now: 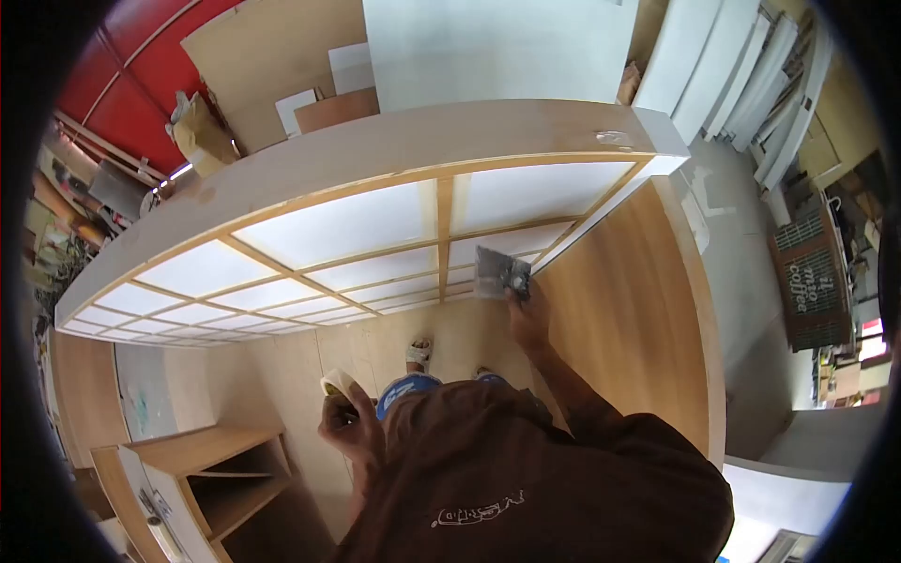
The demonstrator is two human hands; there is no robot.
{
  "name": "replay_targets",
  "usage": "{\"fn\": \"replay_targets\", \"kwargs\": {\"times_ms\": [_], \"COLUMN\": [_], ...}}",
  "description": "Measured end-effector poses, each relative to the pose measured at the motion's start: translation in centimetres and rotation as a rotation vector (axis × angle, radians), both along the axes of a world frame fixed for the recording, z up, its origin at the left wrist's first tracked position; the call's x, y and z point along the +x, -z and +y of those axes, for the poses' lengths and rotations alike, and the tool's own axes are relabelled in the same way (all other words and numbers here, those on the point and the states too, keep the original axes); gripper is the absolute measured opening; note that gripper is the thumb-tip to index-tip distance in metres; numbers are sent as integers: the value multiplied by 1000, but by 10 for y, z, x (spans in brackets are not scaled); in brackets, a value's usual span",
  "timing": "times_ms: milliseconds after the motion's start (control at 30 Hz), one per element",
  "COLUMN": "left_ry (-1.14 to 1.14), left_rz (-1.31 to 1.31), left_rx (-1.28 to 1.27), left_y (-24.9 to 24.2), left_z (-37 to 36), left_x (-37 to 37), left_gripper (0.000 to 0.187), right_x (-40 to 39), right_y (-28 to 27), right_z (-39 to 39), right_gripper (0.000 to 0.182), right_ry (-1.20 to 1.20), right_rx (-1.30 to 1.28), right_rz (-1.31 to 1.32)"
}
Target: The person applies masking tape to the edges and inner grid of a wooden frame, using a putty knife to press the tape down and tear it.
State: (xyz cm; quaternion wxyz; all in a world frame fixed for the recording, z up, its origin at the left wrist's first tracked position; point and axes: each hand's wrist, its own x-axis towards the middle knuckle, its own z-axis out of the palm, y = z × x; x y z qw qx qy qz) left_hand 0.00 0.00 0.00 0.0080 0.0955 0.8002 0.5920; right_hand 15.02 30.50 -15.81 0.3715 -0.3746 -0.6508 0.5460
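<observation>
My right hand (531, 321) is closed on a flat grey tool (490, 273) with a broad, square-ended plate and a darker lower part, much like a scraper. The plate overlaps the lower right of a long white unit (347, 230) whose front is divided by a grid of light-wood strips. Down by my left hip, my left hand (353, 424) is closed around a cream roll of tape (337, 380) with a yellowish inside. Its fingers curl round the roll, and part of it is hidden by them.
A wood-grain panel (629, 310) stands to the right of the gridded unit. At lower left is a small wooden cabinet (202, 448) with open shelves. Large boards (497, 56) lean behind the unit, and white panels (699, 56) stand at upper right. A dark slatted crate (809, 281) lies at far right.
</observation>
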Motion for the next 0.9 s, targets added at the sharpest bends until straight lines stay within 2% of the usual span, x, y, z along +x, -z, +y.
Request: {"fn": "replay_targets", "kwargs": {"times_ms": [67,100,200,267,367,500,567,667,767,833,867,900], "left_ry": [107,121,232,271,317,420,484,497,518,565,577,559], "left_rz": [-14,15,-82,-81,-101,-132,-199,-187,-154,-128,-91,-76], "left_rx": [7,41,-33,-64,-132,-264,-378,-429,-495,-551,-643,-633], "left_y": [4,6,1,1,4,28,33,38,57,81,115,124], "left_z": [2,21,30,39,50,53,55,52,41,32,20,12], "left_x": [-9,-2,4,7,16,23,28,40,47,47,40,39], "left_gripper": [34,34,34,34,35,37,37,37,36,39,36,36], "right_x": [9,21,50,64,71,77,84,97,125,154,168,186], "right_y": [10,1,-9,-3,21,21,29,39,177,242,250,261], "right_z": [-11,3,-25,-38,-57,-74,-71,-66,-57,-54,-67,-83], "right_gripper": [30,30,30,33,36,39,43,43,62,69,52,36], "right_ry": [81,97,22,-21,-67,-13,-122,-226,-368,-475,-317,-160], "right_rx": [-9,24,-143,-208,-210,-132,-224,-262,-119,-217,-380,-536], "right_rz": [-163,-135,-78,-213,-122,-126,-260,-318,-433,-391,-398,-401]}}
